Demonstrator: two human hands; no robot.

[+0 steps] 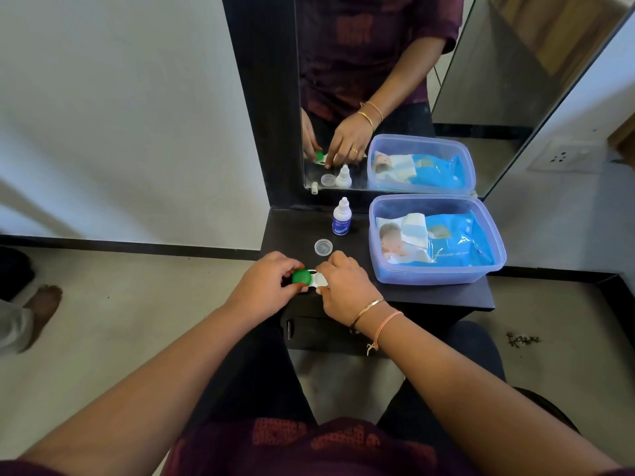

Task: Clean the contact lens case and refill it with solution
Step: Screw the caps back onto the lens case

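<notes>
While two hands grip one case, seemingly.

Both hands crowd the near left edge of the dark table, leaving little room there. At twelve o'clock from them, close by, lies a loose clear cap, and farther the same way stands the upright bottle. The plastic box fills the table from one to three o'clock. Bare tabletop runs between cap and box. The mirror closes off the far side.
</notes>
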